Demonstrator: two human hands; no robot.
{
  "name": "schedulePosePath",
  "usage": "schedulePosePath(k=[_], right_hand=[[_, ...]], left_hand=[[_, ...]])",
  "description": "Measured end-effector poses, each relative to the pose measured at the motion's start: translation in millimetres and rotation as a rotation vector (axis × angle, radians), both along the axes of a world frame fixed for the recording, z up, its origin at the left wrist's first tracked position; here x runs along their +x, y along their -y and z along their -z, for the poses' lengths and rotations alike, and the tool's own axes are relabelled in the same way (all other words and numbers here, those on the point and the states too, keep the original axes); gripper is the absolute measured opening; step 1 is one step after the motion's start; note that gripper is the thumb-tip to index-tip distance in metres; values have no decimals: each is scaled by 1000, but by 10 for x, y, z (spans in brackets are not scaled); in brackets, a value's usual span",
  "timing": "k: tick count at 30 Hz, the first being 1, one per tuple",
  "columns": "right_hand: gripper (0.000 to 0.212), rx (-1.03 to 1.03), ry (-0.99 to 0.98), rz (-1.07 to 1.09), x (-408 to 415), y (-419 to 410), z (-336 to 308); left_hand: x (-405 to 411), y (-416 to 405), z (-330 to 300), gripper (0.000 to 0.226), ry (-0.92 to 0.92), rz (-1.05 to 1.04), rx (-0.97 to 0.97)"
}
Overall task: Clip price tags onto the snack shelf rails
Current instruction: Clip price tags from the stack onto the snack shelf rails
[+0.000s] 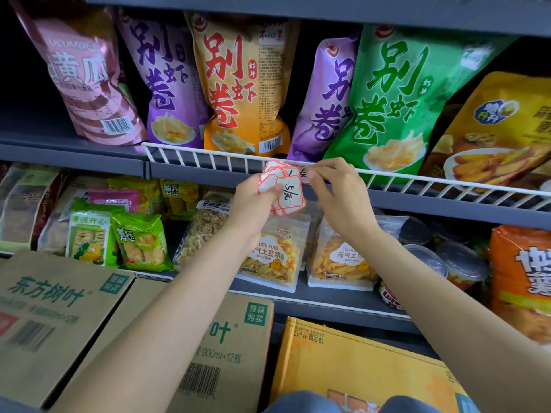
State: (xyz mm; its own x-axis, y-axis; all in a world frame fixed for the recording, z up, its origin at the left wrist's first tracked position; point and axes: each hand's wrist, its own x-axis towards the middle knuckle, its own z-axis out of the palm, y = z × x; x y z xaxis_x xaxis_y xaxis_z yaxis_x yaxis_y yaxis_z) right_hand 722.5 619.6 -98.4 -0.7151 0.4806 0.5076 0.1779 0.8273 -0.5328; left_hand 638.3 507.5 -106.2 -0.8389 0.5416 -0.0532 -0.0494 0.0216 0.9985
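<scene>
Tagging is mid-step: your left hand [253,201] pinches the spare price tags [281,189] while your right hand [331,186] pinches one tag [301,174] at the shelf rail [208,171]'s front edge; next, seat it squarely.

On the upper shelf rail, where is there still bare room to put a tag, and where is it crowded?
Free: the white wire rail from its left end to the left hand, and the grey shelf edge under the pink bag. Also the rail right of the right hand. Crowded: between both hands, where the stack of price tags and one tag sit.
</scene>
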Motion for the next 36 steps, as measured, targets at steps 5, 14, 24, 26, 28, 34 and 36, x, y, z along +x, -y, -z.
schedulePosePath(k=[5, 14, 24, 26, 28, 34, 36], right_hand=[[26, -194, 71, 1, 65, 37, -134], [24, -473, 136, 122, 279, 179, -666], [18, -450, 296, 232, 981, 266, -1607], [22, -412, 316, 250, 1180, 208, -1789], [27, -387, 333, 281, 1408, 126, -1963], [28, -358, 393, 329, 2144, -210, -2177], [27, -330, 418, 350, 2404, -332, -2202]], left_hand=[[82, -79, -133, 11, 55, 5, 18], [389, -54, -658, 18, 218, 7, -11], [993, -62, -1640, 30, 341, 93, -112], [1181, -146, -1844, 26, 369, 133, -124], [1366, -255, -1982, 23, 359, 174, -153], [2050, -603, -2173, 17, 263, 232, -235], [2297, -709, -2202, 22, 248, 239, -265]])
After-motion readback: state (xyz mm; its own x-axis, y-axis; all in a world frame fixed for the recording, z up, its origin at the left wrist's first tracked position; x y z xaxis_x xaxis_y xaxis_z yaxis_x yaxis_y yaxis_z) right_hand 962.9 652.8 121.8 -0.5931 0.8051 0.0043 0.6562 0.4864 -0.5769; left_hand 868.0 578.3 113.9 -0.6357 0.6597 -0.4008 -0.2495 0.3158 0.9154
